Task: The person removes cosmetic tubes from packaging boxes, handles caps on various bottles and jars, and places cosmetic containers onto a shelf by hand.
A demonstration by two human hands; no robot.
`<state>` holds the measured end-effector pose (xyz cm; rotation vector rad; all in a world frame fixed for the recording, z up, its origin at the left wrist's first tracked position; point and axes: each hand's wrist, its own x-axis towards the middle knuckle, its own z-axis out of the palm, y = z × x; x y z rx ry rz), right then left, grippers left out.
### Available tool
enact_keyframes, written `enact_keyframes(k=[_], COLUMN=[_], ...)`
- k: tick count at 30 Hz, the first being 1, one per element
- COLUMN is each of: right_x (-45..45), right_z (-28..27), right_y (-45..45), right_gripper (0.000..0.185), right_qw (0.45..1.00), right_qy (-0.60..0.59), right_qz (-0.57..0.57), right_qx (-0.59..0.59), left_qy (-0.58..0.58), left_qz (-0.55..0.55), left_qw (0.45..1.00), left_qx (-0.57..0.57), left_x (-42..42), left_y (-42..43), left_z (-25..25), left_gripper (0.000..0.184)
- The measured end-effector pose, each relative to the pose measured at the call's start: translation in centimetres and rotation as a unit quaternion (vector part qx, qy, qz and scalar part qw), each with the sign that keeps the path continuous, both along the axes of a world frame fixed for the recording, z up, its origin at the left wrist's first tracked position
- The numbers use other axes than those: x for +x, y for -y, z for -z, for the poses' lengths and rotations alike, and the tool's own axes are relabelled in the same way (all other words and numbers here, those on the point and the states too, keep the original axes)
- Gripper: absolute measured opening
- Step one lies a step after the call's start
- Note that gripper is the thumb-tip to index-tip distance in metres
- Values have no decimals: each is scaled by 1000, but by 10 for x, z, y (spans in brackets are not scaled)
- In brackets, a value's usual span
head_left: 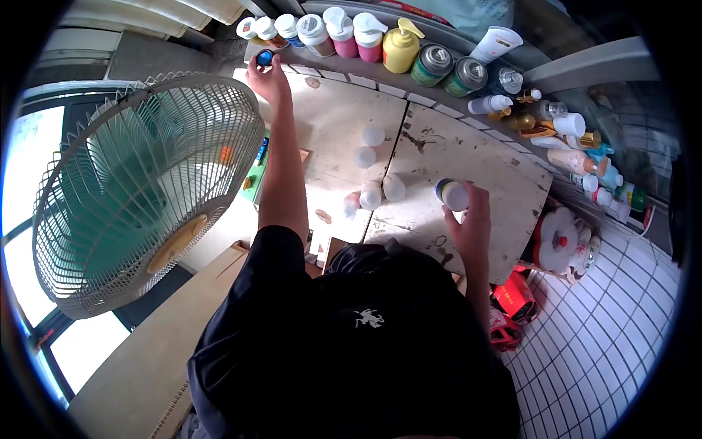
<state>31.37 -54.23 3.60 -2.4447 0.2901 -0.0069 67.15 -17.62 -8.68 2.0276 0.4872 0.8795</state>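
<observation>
My left hand (270, 82) reaches to the far left edge of the table, fingers closed around a small dark round container with a blue top (265, 58). Just right of it, the row of bottles on the ledge begins. At the right, above the table, my right hand (472, 223) grips a small jar with a white lid (455, 196) and a blue and yellow label, tilted. Between my arms stand several small translucent cups, among them one at the back (374, 136) and one nearer me (371, 194). What the cups hold I cannot make out.
A large wire-caged fan (146, 190) stands close to my left arm. Along the back ledge are a yellow pump bottle (401, 48), metal cans (432, 64) and a white tube (497, 45). More bottles line the right side. Red packages (515, 296) lie below the table's right edge.
</observation>
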Motion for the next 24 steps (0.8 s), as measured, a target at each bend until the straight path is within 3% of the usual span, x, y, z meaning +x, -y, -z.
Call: enact_keyframes(k=[2, 4, 8, 9, 16, 24], right_x=[1, 2, 0, 0, 7, 22], right_z=[-1, -1, 3, 3, 0, -17], right_y=[-1, 0, 0, 0, -4, -13], right_gripper=[61, 60, 59, 58, 57, 59], right_qw=[1000, 1000, 999, 999, 999, 999], right_qy=[3, 7, 17, 23, 26, 4], right_qz=[-4, -6, -7, -9, -10, 32], right_qx=[-12, -28, -31, -33, -34, 29], left_qy=[-8, 35, -1, 27, 71, 21], left_qz=[-8, 26, 50, 76, 125, 91], left_qw=[1000, 995, 997, 992, 987, 995], left_qx=[7, -89, -60, -100, -77, -25], left_x=[8, 16, 13, 10, 11, 11], left_y=[-8, -11, -9, -7, -26, -23], left_z=[2, -3, -15, -14, 9, 6], left_gripper=[63, 62, 64, 63, 65, 58])
